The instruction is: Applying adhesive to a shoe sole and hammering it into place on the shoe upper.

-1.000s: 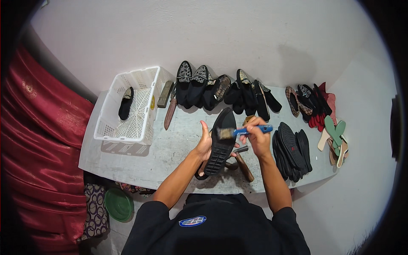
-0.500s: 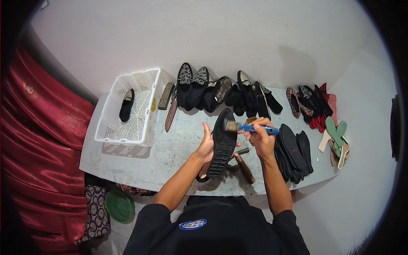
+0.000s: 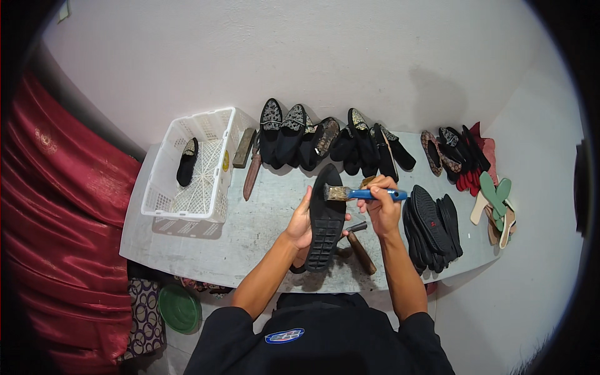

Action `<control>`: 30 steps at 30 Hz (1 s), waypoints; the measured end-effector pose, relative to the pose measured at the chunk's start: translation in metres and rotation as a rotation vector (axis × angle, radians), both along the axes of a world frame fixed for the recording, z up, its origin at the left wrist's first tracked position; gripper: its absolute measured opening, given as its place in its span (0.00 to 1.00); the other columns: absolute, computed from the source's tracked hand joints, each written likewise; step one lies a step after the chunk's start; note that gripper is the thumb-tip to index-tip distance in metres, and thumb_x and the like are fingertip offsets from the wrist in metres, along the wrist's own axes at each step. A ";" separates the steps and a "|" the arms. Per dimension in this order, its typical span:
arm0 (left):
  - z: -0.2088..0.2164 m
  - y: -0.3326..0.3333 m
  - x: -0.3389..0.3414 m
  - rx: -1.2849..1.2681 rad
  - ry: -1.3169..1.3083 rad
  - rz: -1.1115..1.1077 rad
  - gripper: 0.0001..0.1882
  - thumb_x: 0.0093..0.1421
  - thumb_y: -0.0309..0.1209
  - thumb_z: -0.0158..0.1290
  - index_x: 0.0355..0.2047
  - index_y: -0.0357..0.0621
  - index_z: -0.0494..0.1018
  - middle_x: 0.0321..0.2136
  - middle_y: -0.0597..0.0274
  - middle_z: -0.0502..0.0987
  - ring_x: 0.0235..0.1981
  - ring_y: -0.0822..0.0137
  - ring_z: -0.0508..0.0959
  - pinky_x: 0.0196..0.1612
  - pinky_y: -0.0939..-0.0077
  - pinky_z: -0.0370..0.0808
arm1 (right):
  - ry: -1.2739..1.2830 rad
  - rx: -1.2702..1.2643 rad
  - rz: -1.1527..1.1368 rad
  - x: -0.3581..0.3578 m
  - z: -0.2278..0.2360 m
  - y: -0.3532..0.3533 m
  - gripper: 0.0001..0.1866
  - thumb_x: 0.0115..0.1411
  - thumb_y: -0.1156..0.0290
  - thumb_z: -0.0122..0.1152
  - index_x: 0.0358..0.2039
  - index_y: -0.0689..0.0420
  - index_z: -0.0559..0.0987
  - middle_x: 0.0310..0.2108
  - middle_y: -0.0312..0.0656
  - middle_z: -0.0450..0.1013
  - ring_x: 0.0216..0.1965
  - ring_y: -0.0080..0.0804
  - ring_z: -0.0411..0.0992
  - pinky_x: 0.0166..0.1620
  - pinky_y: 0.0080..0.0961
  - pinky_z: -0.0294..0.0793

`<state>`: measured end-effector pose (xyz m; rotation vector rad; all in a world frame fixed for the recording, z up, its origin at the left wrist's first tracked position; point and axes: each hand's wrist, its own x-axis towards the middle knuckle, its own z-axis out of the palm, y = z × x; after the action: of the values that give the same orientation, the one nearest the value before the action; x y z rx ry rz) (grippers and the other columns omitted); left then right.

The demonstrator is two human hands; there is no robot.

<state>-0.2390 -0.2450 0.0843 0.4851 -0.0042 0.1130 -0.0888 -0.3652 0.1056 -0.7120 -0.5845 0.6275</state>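
Observation:
My left hand [image 3: 301,226] grips a black shoe sole [image 3: 326,228] from behind, its thumb along the left edge and fingertips showing at the right. The sole stands tilted up, with its block-patterned tread facing me. In my right hand [image 3: 382,209] is a paintbrush [image 3: 365,194] with a blue handle, held level. Its pale bristles touch the smooth upper part of the sole. Below the brush, a hammer [image 3: 360,251] with a wooden handle lies on the table, partly hidden by the sole.
A white plastic basket [image 3: 150,203] holding one black shoe [image 3: 187,162] stands at the left. A knife [image 3: 252,177] lies beside it. Several patterned black shoes [image 3: 290,140] line the wall. Black soles [image 3: 428,225] are stacked at right, near green insoles [image 3: 494,195].
The brush bristles have shifted slightly left and down across the sole. The sole is turned a little more upright, and the whole view has shifted slightly.

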 end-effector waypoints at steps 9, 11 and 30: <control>-0.007 -0.002 0.002 -0.031 -0.039 -0.004 0.44 0.63 0.65 0.22 0.64 0.42 0.54 0.59 0.46 0.62 0.51 0.50 0.72 0.47 0.47 0.76 | -0.059 -0.038 0.053 -0.002 -0.012 -0.002 0.04 0.58 0.80 0.50 0.26 0.65 0.69 0.27 0.47 0.68 0.22 0.36 0.73 0.22 0.27 0.74; -0.003 -0.006 0.005 -0.079 -0.089 0.012 0.42 0.64 0.64 0.22 0.64 0.44 0.55 0.60 0.46 0.62 0.51 0.47 0.72 0.48 0.39 0.74 | -0.001 -0.003 -0.072 0.004 -0.002 0.008 0.04 0.59 0.80 0.50 0.27 0.65 0.69 0.28 0.46 0.67 0.22 0.36 0.72 0.23 0.28 0.73; -0.014 0.006 0.011 -0.146 -0.187 -0.120 0.50 0.60 0.69 0.21 0.66 0.37 0.48 0.53 0.50 0.68 0.48 0.55 0.74 0.48 0.51 0.75 | -0.294 -0.021 -0.088 -0.027 0.001 0.010 0.06 0.58 0.80 0.51 0.24 0.66 0.69 0.27 0.46 0.67 0.20 0.33 0.73 0.25 0.24 0.76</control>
<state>-0.2282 -0.2388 0.0703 0.3260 -0.2069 0.0401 -0.1160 -0.3550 0.1063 -0.8525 -0.8135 0.4501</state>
